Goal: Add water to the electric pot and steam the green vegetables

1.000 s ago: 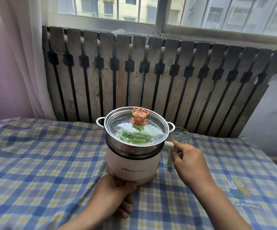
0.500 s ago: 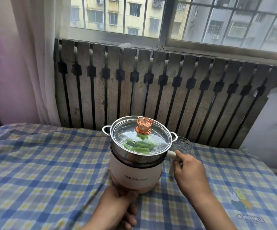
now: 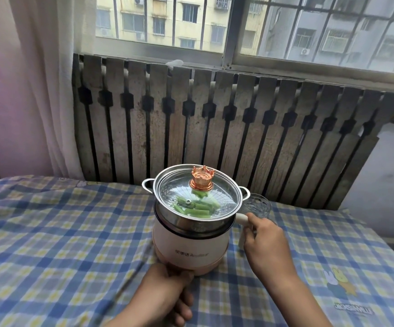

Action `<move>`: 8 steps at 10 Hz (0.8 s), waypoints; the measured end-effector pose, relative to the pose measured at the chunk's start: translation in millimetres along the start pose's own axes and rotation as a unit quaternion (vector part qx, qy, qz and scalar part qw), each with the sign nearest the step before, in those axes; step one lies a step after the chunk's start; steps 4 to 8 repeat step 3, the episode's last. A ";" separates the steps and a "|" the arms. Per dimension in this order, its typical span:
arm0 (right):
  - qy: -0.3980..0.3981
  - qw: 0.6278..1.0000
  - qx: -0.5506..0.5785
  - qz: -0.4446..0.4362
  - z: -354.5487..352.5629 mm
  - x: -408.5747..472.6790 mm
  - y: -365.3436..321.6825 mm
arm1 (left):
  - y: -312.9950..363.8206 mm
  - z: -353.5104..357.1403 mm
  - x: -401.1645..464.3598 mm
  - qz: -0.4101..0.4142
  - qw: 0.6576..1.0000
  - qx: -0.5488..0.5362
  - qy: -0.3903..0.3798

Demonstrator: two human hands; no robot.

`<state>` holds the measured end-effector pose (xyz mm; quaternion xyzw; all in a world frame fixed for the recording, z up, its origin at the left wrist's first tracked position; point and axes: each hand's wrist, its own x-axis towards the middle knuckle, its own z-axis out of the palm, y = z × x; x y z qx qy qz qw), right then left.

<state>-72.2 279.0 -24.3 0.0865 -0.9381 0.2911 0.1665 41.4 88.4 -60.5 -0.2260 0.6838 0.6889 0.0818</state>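
1. The view has tipped up since a second ago, so more window shows; both hands stay put.
2. The electric pot (image 3: 190, 246) sits mid-table near the back edge, green vegetables (image 3: 194, 210) under its glass lid (image 3: 197, 197) (crown knob on top).
3. The right hand (image 3: 265, 241) is wrapped around the pot's handle (image 3: 242, 218).
4. The left hand (image 3: 165, 296) is curled at the pot's base; I cannot tell what it holds.

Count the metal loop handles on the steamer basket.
2: one loop handle on the steamer basket's left side, one loop handle on its right, near the glass. None seem hidden.
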 end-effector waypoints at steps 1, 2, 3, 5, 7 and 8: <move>0.008 1.000 0.003 0.000 -0.2 1.2 1.0 | 2.0 -3.5 -2.3 0.009 1.000 0.019 -0.010; -0.009 1.000 0.015 0.004 -1.6 1.0 1.9 | 6.2 -7.1 -4.8 0.039 0.995 0.083 -0.049; -0.053 0.997 0.040 0.032 -17.5 13.4 10.5 | 24.8 -21.6 -7.9 0.041 0.981 0.155 -0.111; -0.053 0.997 0.040 0.032 -17.5 13.4 10.5 | 24.8 -21.6 -7.9 0.041 0.981 0.155 -0.111; -0.053 0.997 0.040 0.032 -17.5 13.4 10.5 | 24.8 -21.6 -7.9 0.041 0.981 0.155 -0.111; -0.053 0.997 0.040 0.032 -17.5 13.4 10.5 | 24.8 -21.6 -7.9 0.041 0.981 0.155 -0.111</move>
